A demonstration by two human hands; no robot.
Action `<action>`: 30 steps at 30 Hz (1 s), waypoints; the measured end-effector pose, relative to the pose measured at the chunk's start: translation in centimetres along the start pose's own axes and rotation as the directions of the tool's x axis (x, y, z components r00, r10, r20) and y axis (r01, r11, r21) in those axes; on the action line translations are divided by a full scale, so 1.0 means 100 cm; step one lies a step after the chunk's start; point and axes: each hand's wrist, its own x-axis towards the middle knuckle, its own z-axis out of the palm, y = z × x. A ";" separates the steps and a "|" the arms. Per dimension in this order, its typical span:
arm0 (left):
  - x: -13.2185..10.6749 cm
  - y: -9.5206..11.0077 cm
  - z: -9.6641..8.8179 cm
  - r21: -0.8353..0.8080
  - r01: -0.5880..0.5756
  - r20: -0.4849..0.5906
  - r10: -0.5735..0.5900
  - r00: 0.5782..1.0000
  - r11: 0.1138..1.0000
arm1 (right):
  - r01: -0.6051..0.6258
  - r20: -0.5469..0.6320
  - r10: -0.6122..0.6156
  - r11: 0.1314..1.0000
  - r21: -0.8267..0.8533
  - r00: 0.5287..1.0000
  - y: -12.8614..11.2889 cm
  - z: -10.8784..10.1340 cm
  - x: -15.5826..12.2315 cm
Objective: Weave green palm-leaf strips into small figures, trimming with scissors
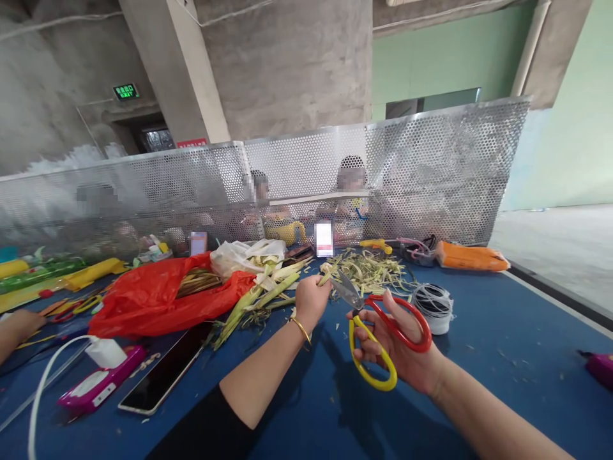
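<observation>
In the head view my right hand (402, 351) grips a pair of scissors (357, 300) with one red and one yellow handle. The blades are parted and point up and left, toward my left hand (311, 300). Those fingers are closed in a pinch around a piece of corn husk (326, 276), mostly hidden by the hand. Just beyond the blades lies a heap of cut husk scraps (368, 271). Longer green and pale husks (258, 300) spread to the left of my left hand.
A red plastic bag (163, 300), a black phone (167, 367) and a magenta device with a white plug (100, 383) lie left. To the right are a wire spool (433, 310) and an orange packet (472, 257). A perforated metal screen (431, 179) stands behind; another person's hand (19, 329) shows far left.
</observation>
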 end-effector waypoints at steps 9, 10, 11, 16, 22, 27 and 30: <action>0.001 0.000 0.003 0.023 0.011 -0.013 -0.010 1.000 1.000 | 0.005 0.027 -0.005 1.000 0.013 1.000 0.001 0.000 -0.002; 0.001 0.000 0.004 0.024 0.010 -0.011 -0.010 1.000 1.000 | 0.002 0.025 -0.002 1.000 0.015 1.000 0.001 0.000 -0.002; 0.000 0.000 0.004 0.026 0.008 -0.009 -0.008 1.000 1.000 | -0.001 0.023 0.000 1.000 0.015 1.000 0.001 0.000 -0.001; -0.005 0.003 0.009 0.036 0.000 0.016 -0.001 1.000 0.999 | 0.015 0.003 -0.015 1.000 0.002 1.000 0.000 0.001 0.000; -0.011 0.010 0.012 0.035 0.002 0.069 -0.004 0.998 0.999 | 0.043 -0.081 -0.044 0.999 -0.010 0.996 -0.003 -0.001 0.002; -0.010 0.013 0.013 0.000 0.051 0.088 -0.051 0.995 0.999 | 0.063 -0.195 -0.075 0.996 -0.066 0.978 -0.005 0.001 0.003; -0.007 0.014 0.015 -0.042 0.111 0.107 -0.106 0.989 0.993 | 0.123 -0.290 -0.200 0.957 -0.261 0.936 -0.002 0.002 0.006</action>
